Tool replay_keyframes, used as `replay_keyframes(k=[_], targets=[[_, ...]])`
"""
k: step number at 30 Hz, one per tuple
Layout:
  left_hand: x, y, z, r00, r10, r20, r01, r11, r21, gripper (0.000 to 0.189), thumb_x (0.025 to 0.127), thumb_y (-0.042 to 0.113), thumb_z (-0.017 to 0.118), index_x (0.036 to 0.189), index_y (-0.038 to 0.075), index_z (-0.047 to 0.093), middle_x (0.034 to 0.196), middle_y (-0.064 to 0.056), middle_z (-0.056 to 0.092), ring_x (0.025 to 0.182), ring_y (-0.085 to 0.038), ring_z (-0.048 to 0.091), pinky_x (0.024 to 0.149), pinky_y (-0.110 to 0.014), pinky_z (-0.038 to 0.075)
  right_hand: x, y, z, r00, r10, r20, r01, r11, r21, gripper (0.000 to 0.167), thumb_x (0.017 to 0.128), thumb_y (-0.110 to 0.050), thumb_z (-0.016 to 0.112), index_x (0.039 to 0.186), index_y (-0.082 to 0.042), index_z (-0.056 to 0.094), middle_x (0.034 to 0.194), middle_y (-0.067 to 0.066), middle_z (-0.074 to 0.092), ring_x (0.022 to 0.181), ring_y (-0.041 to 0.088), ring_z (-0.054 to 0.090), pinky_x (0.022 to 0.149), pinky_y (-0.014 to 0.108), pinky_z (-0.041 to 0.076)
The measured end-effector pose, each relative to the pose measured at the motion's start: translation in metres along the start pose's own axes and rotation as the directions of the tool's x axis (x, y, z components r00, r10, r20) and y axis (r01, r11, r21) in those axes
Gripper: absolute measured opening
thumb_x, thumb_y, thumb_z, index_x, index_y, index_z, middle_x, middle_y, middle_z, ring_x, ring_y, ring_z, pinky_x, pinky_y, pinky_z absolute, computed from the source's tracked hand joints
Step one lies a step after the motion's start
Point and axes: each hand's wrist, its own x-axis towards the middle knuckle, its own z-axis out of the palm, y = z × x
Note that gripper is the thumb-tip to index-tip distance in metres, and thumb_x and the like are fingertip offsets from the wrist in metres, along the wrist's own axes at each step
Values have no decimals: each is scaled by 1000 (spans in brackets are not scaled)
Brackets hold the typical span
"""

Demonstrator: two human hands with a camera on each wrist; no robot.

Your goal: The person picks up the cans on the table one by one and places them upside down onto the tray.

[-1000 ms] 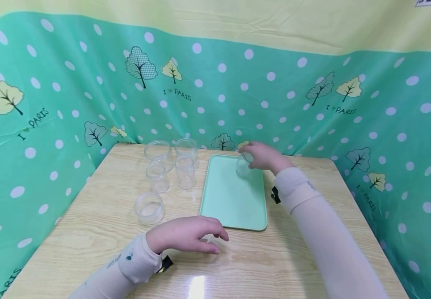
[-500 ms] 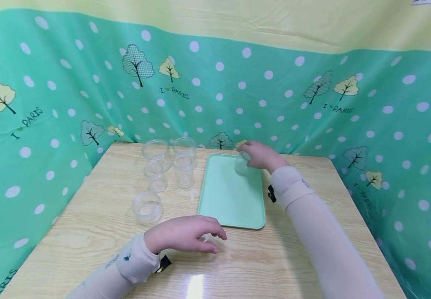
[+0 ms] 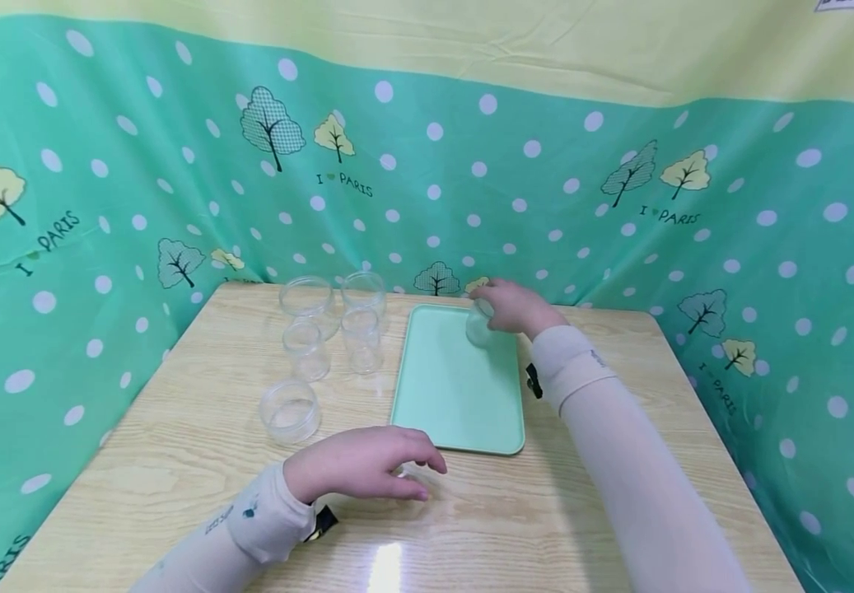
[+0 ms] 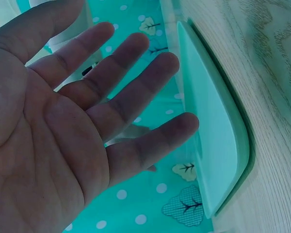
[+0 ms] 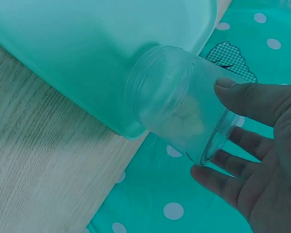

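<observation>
In the head view my right hand is over the far right corner of a pale green tray. Its thumb and fingers hold a clear cylindrical jar near its upper rim, and the jar stands at that corner of the tray. No lid shows on the jar. My left hand hovers near the tray's front edge, fingers loosely spread. Nothing lies in its palm, as the left wrist view shows.
Left of the tray stand several clear containers: a wide one, a tall one, two narrow ones and a shallow one nearer the front. A green polka-dot cloth hangs behind the wooden table.
Both hands and the jar keep nearly the same places. The head view has shifted slightly, moving the whole scene a little left in the picture.
</observation>
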Motion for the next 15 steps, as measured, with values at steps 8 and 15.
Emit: replay_keyframes(k=[8, 15], targets=[[-1, 1, 0, 1000, -9, -1, 9, 1000, 2, 34, 100, 39, 66, 130, 22, 67, 125, 13, 65, 113, -7, 64, 98, -24, 52, 3, 2, 5, 1000, 15, -6, -15, 1000, -5, 70, 88, -5, 74, 151, -25, 51, 160, 16, 38, 144, 43, 39, 110, 63, 43], [-1, -1, -1, 1000, -11, 6, 11, 1000, -9, 35, 100, 37, 67, 131, 20, 67, 126, 10, 66, 115, -7, 63, 98, -23, 52, 6, 3, 8, 1000, 20, -19, -20, 1000, -1, 69, 89, -5, 72, 152, -25, 50, 160, 16, 38, 144, 43, 39, 110, 62, 43]])
